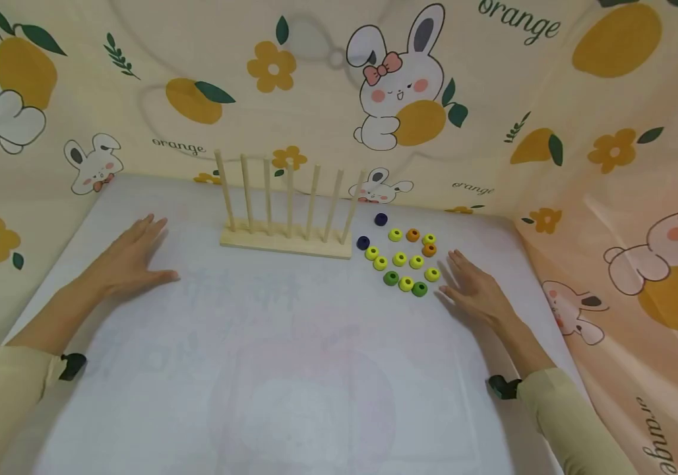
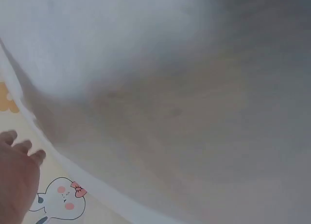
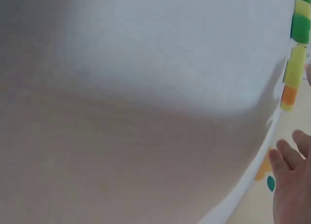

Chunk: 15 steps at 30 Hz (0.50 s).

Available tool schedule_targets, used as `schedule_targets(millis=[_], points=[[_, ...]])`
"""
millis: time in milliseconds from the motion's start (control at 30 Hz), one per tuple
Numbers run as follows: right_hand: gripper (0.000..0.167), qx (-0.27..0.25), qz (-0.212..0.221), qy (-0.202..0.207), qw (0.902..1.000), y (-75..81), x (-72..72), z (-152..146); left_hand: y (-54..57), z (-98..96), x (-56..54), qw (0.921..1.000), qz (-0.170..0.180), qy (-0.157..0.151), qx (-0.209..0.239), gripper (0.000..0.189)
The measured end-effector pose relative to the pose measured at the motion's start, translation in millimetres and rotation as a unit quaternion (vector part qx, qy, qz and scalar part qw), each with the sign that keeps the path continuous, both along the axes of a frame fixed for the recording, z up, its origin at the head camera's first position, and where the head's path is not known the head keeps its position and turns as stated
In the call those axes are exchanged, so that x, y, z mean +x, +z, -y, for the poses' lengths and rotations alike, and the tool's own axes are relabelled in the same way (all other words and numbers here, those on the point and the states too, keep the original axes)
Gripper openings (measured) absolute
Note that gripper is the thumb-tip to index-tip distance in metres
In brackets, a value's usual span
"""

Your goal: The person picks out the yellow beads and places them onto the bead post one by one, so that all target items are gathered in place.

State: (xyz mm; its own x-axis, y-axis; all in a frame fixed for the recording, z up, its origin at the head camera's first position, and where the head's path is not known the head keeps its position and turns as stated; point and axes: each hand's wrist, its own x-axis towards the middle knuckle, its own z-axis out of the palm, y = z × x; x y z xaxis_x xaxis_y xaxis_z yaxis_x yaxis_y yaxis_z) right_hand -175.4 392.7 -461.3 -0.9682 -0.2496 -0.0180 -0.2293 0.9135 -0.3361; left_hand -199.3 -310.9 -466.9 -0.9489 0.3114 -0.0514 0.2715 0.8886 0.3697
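A pale wooden rack (image 1: pixel 285 246) with several upright pegs stands at the back of the table, its pegs bare. Right of it lie several round beads with holes: yellow beads (image 1: pixel 400 259), green beads (image 1: pixel 391 278), orange beads (image 1: pixel 429 250) and dark blue beads (image 1: pixel 381 220). My right hand (image 1: pixel 474 290) is just right of the beads, fingers extended, holding nothing. Over the table's left part my left hand (image 1: pixel 128 257) is spread with thumb apart, nothing in it, left of the rack. In the right wrist view, bead edges (image 3: pixel 294 68) show beyond the fingers.
The white table (image 1: pixel 244 396) is bordered at the back and sides by a cream cloth (image 1: pixel 315 119) printed with rabbits and oranges. Dark bands (image 1: pixel 73 366) sit at both wrists by the sleeve cuffs.
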Motion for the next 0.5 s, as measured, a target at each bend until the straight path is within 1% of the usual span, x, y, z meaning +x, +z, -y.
schedule_targets(millis=[133,233,367,433,500], points=[[0.078,-0.035,0.0,-0.01,0.9993,2.1,-0.6,4,-1.3,-4.8,-7.1,0.9995,0.013,-0.004,0.028,0.121],[0.073,-0.08,0.004,-0.024,0.9965,2.5,-0.8,7,0.3,-11.1,-13.1,0.999,0.015,-0.008,0.042,0.121],[0.062,-0.151,0.006,-0.048,0.9873,1.9,-1.2,10,3.2,-22.1,-19.5,0.9964,0.032,-0.005,0.078,0.118],[0.057,-0.177,0.005,-0.056,0.9826,1.5,-1.0,12,4.8,-27.4,-21.3,0.9945,0.04,0.002,0.097,0.116],[0.053,-0.193,0.007,-0.062,0.9792,0.3,-1.5,13,6.0,-31.6,-23.2,0.9937,0.043,0.008,0.103,0.112]])
